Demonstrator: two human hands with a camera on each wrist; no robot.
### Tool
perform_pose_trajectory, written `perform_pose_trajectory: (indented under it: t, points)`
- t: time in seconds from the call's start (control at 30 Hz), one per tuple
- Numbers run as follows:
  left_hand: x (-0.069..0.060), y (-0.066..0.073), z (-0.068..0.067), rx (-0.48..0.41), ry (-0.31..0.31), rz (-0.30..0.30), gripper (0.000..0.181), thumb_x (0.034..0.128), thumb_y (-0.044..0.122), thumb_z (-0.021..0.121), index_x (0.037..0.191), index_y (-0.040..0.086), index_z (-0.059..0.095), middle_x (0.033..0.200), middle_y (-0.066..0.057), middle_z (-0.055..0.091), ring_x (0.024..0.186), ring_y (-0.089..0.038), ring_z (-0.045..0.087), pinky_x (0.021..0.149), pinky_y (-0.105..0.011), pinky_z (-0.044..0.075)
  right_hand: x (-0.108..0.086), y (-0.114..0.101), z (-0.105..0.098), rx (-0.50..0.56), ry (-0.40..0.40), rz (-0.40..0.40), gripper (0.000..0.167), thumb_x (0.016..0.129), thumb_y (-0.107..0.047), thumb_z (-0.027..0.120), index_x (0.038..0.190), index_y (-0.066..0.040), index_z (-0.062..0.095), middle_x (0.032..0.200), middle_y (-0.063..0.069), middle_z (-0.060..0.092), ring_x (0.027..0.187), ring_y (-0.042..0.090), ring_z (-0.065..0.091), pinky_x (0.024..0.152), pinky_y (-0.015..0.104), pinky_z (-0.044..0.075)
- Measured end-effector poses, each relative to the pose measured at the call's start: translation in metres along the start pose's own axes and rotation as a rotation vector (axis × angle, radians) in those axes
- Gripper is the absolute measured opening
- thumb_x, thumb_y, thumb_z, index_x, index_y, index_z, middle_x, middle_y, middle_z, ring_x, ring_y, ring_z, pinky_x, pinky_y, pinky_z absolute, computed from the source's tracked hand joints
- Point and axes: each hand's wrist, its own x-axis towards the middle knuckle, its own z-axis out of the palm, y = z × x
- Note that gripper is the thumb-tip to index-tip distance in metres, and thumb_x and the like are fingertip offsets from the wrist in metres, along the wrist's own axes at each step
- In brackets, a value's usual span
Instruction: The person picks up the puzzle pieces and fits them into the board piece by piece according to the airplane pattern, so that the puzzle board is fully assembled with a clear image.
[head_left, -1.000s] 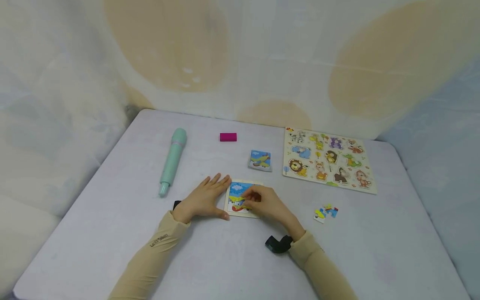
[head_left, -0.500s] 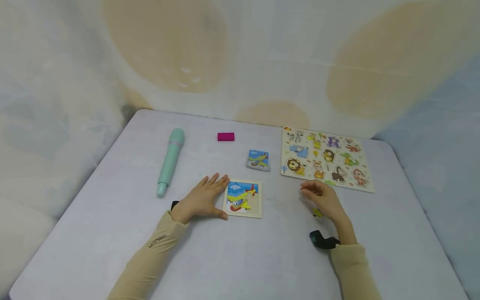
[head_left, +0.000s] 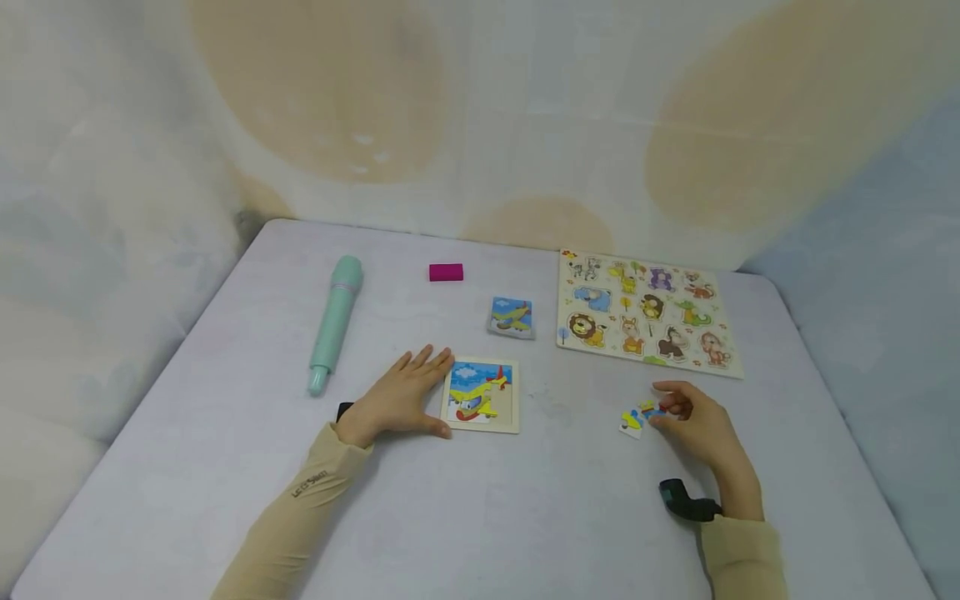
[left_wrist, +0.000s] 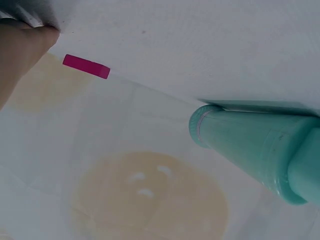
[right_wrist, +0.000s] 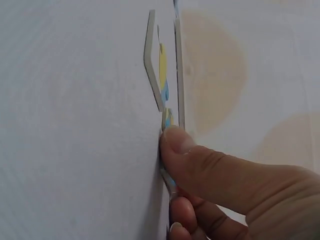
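Observation:
A small square jigsaw puzzle (head_left: 486, 395) with an airplane picture lies in its pale wooden frame, with bare wood showing along its right side. My left hand (head_left: 393, 403) lies spread flat at the frame's left edge, its fingers straight. To the right, my right hand (head_left: 701, 422) has thumb and fingers around a blue and red puzzle piece (head_left: 654, 411), pinching it at table level. Beside it lies another loose piece (head_left: 632, 423), yellow, blue and white. In the right wrist view the thumb (right_wrist: 182, 145) covers part of the held piece.
An animal puzzle board (head_left: 648, 312) lies at the back right. A small airplane picture packet (head_left: 511, 317) sits behind the frame. Further back is a magenta block (head_left: 446, 272). A mint-green tube-shaped thing (head_left: 334, 325) lies at the left.
My right hand has left the puzzle frame, moved right to the loose pieces and taken hold of one. My left hand stays beside the frame.

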Motion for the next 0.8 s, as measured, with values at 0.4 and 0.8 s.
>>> perform_pose_trajectory:
  t: [0.4,0.8]
  points:
    - [0.002,-0.004,0.004,0.002,0.001,-0.006,0.113,0.0708,0.059,0.077,0.155,0.010,0.021,0.163,-0.005,0.016,0.152,-0.030,0.006,0.123,-0.052,0.005,0.032,-0.046,0.023,0.178,0.025,-0.049,0.030,0.089,-0.007,0.067,0.119,-0.006,0.064,0.100,0.011,0.059,0.080,0.014,0.058,0.061,0.020,0.048]
    - [0.002,-0.002,0.005,0.003,-0.002,-0.005,0.114,0.0702,0.060,0.077,0.155,0.010,0.021,0.163,-0.004,0.016,0.152,-0.030,0.006,0.123,-0.052,0.006,0.045,-0.140,0.090,0.289,-0.248,-0.241,0.024,0.086,-0.009,0.072,0.109,-0.011,0.069,0.089,0.005,0.061,0.074,0.016,0.057,0.059,0.022,0.047]
